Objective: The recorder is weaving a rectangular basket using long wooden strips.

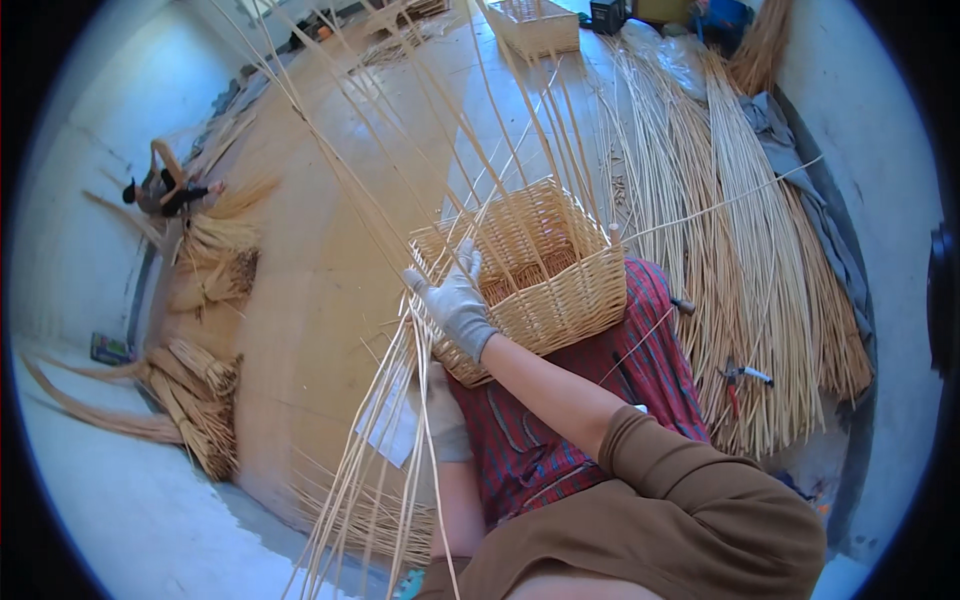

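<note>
"As you look down, where's the basket (548,308)?"
"On the lap (655,360), toward two o'clock; right hand (455,300) at its nine, fingers wide; left hand (453,425) half-hidden, can't tell."
"Risk?"
"Strands (398,365) at seven could kink if the basket turns."

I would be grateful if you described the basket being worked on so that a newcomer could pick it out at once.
Start with the red-and-blue checked cloth over the person's lap. The basket sits there, pale and open-topped, with the gloved right hand at its left side. Unlike the other basket near the view's top edge, it has long rods rising from its walls.
</note>
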`<state>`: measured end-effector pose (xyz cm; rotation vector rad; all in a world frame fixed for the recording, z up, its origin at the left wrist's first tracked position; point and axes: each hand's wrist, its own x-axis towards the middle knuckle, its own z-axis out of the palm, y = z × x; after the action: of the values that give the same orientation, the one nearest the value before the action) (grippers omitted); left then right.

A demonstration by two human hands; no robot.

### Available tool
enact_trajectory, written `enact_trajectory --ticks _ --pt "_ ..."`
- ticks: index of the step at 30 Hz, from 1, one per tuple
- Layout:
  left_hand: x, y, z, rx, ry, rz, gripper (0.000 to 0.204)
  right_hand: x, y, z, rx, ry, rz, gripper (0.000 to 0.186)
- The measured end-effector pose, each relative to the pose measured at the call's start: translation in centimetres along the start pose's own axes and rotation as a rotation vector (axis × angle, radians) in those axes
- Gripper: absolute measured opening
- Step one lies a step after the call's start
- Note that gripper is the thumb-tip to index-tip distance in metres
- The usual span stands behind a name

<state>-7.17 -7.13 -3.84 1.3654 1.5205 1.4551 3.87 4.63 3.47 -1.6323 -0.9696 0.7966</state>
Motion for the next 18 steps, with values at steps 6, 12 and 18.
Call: enact_trajectory --ticks 6,12,18 --pt "0.0 1.0 -1.1 0.407 -0.184 -0.129 0.047 -0.6 0.4 -0.3 0.193 0.081 -0.219 0.089" --pt "2.9 -0.4 -1.7 0.666 -0.213 0.076 0.034 0.7 -0.8 -2.6 0.446 -0.609 -0.133 0.061" --pt "3.5 -2.3 -1.8 0.492 -0.23 0.09 0.03 -1.6 -1.3 -4.2 0.162 -0.039 -0.816 0.037"
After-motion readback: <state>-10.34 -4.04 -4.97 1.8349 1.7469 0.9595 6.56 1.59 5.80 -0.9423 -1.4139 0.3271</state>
